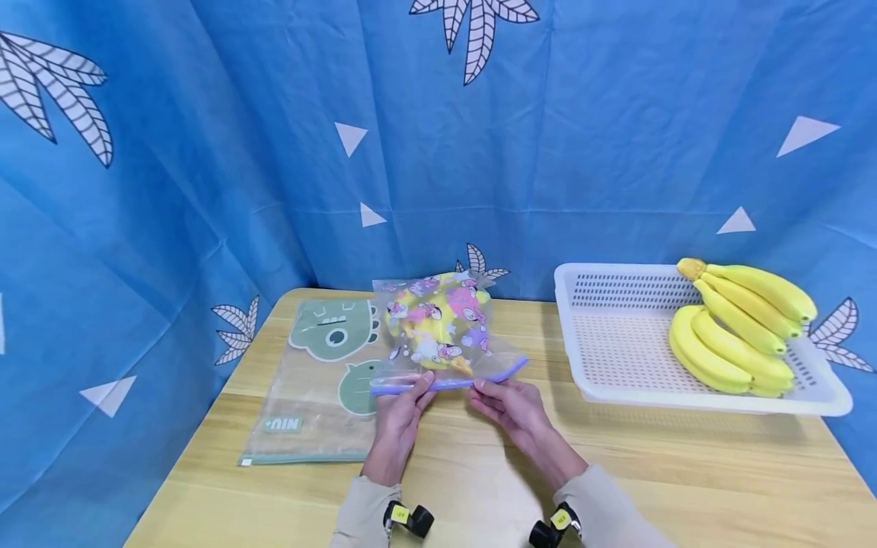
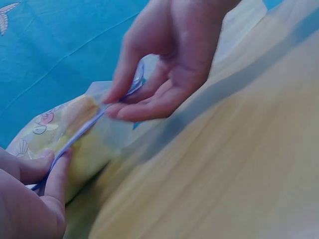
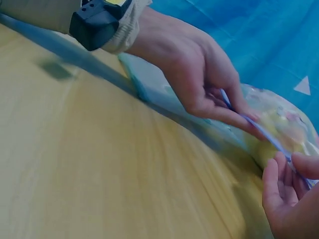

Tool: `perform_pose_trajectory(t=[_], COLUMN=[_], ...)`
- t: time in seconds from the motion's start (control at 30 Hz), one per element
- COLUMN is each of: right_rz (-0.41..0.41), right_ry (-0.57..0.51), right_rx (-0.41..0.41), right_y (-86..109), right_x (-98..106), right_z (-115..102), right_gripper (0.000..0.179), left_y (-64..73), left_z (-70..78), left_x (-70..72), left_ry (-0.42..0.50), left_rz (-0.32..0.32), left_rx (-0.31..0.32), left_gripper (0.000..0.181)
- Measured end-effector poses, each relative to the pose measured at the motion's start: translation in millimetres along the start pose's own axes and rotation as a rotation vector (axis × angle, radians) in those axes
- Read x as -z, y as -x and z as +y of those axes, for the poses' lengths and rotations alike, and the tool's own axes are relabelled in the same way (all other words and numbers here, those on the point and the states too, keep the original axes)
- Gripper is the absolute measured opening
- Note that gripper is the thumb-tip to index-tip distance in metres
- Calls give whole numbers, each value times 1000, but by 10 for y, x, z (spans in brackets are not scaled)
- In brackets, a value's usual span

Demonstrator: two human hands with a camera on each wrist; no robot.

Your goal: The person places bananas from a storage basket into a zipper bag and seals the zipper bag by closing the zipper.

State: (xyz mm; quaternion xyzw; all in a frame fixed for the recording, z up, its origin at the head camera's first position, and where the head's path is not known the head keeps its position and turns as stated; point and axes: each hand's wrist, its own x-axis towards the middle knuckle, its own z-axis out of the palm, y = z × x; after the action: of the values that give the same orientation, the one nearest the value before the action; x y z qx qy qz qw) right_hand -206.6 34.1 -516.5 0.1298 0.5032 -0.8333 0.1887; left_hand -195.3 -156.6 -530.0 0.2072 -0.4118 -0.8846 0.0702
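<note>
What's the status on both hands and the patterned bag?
Left hand, right hand: pinching purple strip of patterned bag. Yellow contents visible inside. Nothing seen in the way; green-printed bag to the left, white basket to the right.

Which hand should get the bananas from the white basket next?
Probably the right hand: it's nearer the white plastic basket and bananas; the left hand is farther away. Both pinch the printed bag by its purple zip, so the right would need to let go first.
</note>
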Motion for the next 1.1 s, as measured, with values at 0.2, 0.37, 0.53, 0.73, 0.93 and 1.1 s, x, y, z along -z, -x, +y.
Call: perform_pose_trajectory(t=[0.2,0.37,0.53,0.73,0.93,1.1], right_rz=[-14,-29,-26,-78,-44,-53], right_ry=[11,12,5,17,-13,5], right_rx=[3,-2,0,11,22,21], right_y=[-23,-39,-68,-91,-107,-124], right_x=[7,12,26,130,229,182], right_z=[-42,-16,-5,-47,-85,-34], right_gripper=[24,24,23,16,11,15], left_y=[-26,-43,17,58,112,134], left_z=[87,99,-3,-203,-331,-370], left_x=[49,77,27,-151,-274,-302], left_ry=[3,9,54,66,80,104], left_rz=[6,32,-29,-46,-28,-9], left_rx=[-6,16,61,39,22,16], left_gripper=[38,44,53,25,36,46])
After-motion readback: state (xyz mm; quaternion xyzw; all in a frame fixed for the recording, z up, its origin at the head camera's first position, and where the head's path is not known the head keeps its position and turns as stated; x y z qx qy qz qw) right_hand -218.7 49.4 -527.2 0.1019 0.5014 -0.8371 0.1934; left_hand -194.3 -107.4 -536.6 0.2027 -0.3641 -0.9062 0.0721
